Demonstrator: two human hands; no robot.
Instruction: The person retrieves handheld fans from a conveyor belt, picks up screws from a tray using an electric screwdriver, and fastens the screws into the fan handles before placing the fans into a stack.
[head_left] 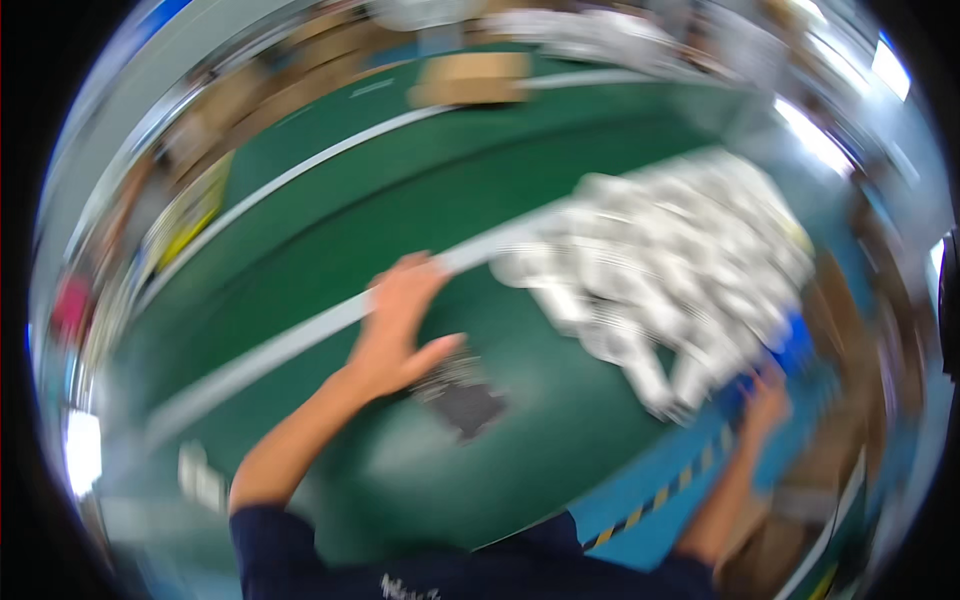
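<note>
My left hand [400,335] is over the green table [370,470], its thumb stretched apart from the fingers and nothing in it. Just beside its thumb lies a flat dark grey piece [465,405] with a paler, patterned upper part; blur hides its kind. Out past the table's right edge, my right hand [765,405] is at a blue thing [792,345], below the heap of white things. Motion smears its fingers, so whether it grips the blue thing does not show. The heaped white, rounded pieces [660,260] cover the table's right part.
A cardboard box [470,78] sits at the far side of the table. Small white pieces [203,480] lie at the near left. Brown cartons [840,330] stand to the right, by the blue floor [620,510] with its yellow-and-black striped line [660,498].
</note>
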